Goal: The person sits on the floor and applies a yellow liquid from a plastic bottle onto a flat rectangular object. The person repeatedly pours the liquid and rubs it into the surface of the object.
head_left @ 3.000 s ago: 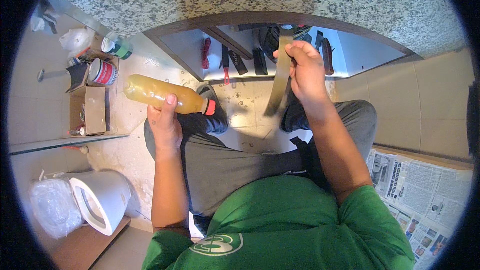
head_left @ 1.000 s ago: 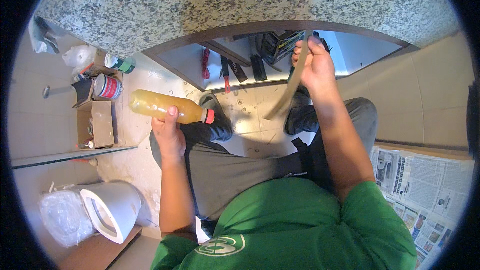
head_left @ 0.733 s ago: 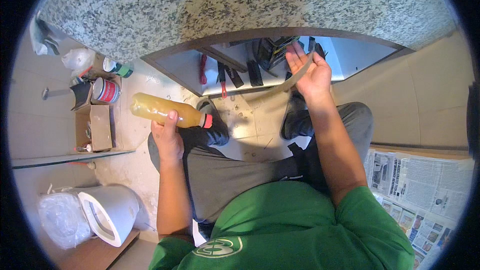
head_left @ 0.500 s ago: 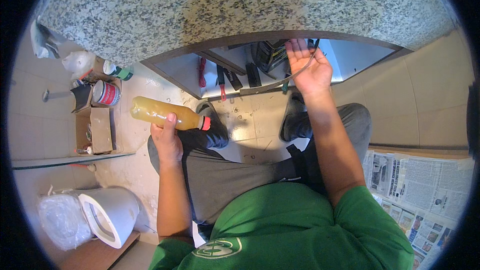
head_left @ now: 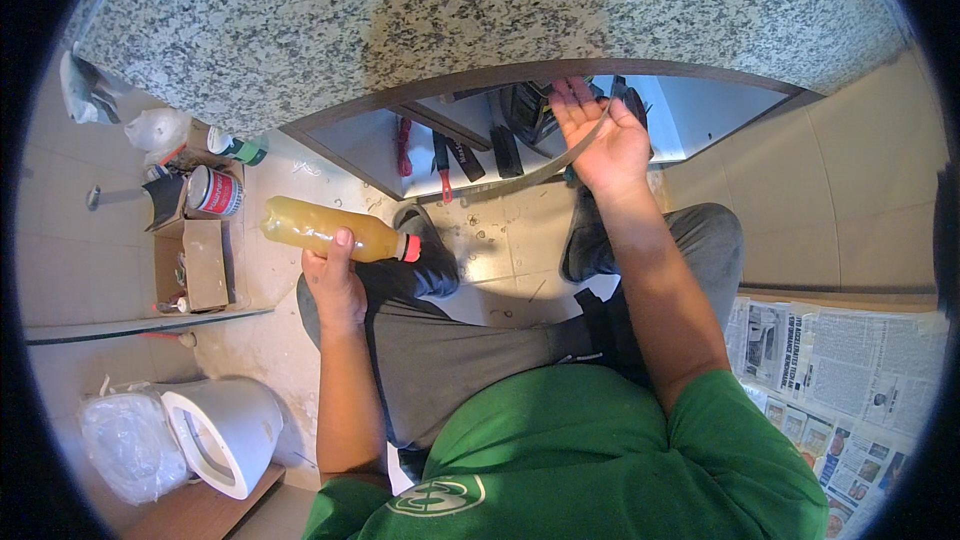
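Observation:
My left hand point(head_left: 335, 285) is wrapped round a clear plastic bottle point(head_left: 335, 229) of yellowish liquid. The bottle lies nearly level, its red cap point(head_left: 412, 247) pointing right. Inside the front of a low cabinet under the counter, my right hand point(head_left: 608, 150) is palm up with fingers stretched out. A dark flat strap point(head_left: 562, 161) crosses its palm beside the thumb. Beyond those fingers sits a dark bag-like object point(head_left: 527, 115), partly hidden by the hand and the counter edge. A black block-shaped item point(head_left: 507, 151) lies to its left.
The speckled stone counter point(head_left: 480, 10) overhangs the cabinet. In it lie a red cord bundle point(head_left: 403, 145) and a red-handled tool point(head_left: 444, 168). Left on the floor are a tin point(head_left: 213, 190), a cardboard box point(head_left: 206, 265) and a white toilet point(head_left: 235, 435). Newspaper point(head_left: 840, 360) covers a surface at right.
My right hand has shifted slightly left and down, and the strap has moved with it, now sagging more across the palm. My left hand and the bottle are almost unchanged.

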